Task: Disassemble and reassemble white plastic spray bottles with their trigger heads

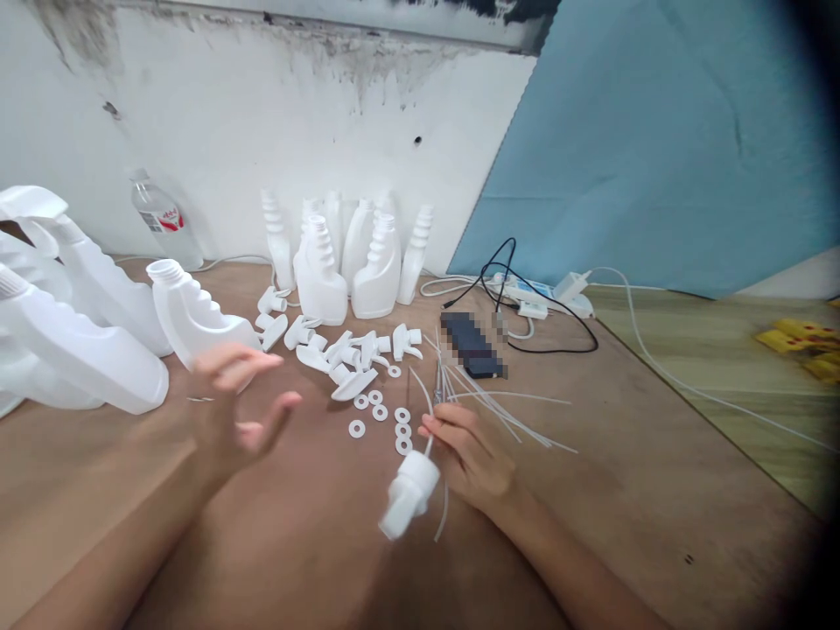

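My right hand pinches the thin clear tube of a white spray trigger head, which hangs nozzle down in front of the fingers. Open and slightly blurred, my left hand has its thumb and fingers apart with nothing between them. Just behind it leans an uncapped white spray bottle, partly hidden by the fingers. Several white ring gaskets lie between the hands, and loose trigger heads are heaped beyond them. Loose dip tubes fan out behind and beside my right hand.
Several uncapped white bottles stand along the wall. Bottles with trigger heads crowd the left side, near a clear water bottle. A dark rectangular device, black cable and power strip lie at right back.
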A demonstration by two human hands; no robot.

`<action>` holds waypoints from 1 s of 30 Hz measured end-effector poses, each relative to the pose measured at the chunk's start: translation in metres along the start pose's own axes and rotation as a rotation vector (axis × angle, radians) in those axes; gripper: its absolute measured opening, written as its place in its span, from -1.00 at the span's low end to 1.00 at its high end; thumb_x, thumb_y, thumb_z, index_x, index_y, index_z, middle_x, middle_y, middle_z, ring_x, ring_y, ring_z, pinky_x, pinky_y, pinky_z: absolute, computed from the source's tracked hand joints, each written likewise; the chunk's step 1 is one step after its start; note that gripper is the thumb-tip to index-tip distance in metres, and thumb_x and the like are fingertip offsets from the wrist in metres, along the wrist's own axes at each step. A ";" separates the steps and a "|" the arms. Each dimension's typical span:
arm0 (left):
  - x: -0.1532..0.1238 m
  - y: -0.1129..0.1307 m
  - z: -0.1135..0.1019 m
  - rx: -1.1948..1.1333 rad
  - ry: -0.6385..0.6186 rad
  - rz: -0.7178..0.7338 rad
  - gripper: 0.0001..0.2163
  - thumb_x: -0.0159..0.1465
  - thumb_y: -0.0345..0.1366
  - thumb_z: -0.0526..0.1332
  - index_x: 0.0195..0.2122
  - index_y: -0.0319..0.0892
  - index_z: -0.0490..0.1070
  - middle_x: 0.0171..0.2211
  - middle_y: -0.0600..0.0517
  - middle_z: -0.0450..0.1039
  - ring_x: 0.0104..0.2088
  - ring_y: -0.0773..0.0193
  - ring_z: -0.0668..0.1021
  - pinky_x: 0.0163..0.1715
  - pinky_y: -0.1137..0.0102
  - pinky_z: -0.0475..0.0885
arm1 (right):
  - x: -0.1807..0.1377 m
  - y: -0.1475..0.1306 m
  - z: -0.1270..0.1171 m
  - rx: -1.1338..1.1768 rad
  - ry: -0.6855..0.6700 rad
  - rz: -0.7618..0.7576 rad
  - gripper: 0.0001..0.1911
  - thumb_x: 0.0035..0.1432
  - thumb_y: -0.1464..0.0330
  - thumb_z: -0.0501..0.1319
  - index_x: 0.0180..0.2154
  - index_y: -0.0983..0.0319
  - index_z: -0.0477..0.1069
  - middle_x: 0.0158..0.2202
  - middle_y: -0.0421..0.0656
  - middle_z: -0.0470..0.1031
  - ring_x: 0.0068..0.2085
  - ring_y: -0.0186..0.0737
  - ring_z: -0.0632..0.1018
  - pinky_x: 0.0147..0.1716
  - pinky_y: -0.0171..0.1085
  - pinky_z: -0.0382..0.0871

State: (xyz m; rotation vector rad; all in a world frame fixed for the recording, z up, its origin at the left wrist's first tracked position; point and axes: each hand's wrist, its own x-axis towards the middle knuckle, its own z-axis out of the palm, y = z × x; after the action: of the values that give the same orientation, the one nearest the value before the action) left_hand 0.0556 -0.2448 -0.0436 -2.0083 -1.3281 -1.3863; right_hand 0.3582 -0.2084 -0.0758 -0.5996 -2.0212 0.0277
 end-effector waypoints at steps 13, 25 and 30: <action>0.018 -0.026 -0.012 0.223 0.033 -0.618 -0.48 0.13 -0.15 0.33 0.10 -0.16 0.30 -0.05 -0.02 0.45 -0.18 0.20 0.50 -0.19 0.35 0.42 | 0.080 -0.004 -0.029 0.705 0.418 0.413 -0.90 0.25 0.41 0.16 -0.28 0.20 0.46 -0.32 -0.15 0.55 -0.41 -0.17 0.62 -0.48 -0.19 0.53; 0.010 0.029 -0.007 -0.039 -0.256 -0.176 -0.58 0.19 -0.34 0.25 0.08 -0.03 0.30 -0.10 -0.01 0.51 -0.39 0.31 0.54 -0.45 0.48 0.39 | 0.139 -0.021 -0.050 0.680 0.572 0.231 -0.79 0.29 0.47 0.10 -0.33 0.15 0.46 -0.40 -0.19 0.48 -0.44 -0.22 0.57 -0.51 -0.20 0.48; 0.010 0.030 -0.008 -0.076 -0.268 -0.142 -0.55 0.17 -0.39 0.27 0.10 -0.05 0.27 -0.09 -0.02 0.49 -0.33 0.30 0.52 -0.36 0.47 0.40 | 0.139 -0.019 -0.046 0.684 0.547 0.218 -0.82 0.29 0.45 0.10 -0.33 0.15 0.44 -0.41 -0.21 0.48 -0.45 -0.22 0.57 -0.54 -0.22 0.48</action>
State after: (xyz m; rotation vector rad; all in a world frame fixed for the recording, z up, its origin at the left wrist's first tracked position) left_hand 0.0773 -0.2604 -0.0246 -2.2520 -1.5804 -1.2779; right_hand 0.3349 -0.1762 0.0667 -0.3291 -1.2912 0.5963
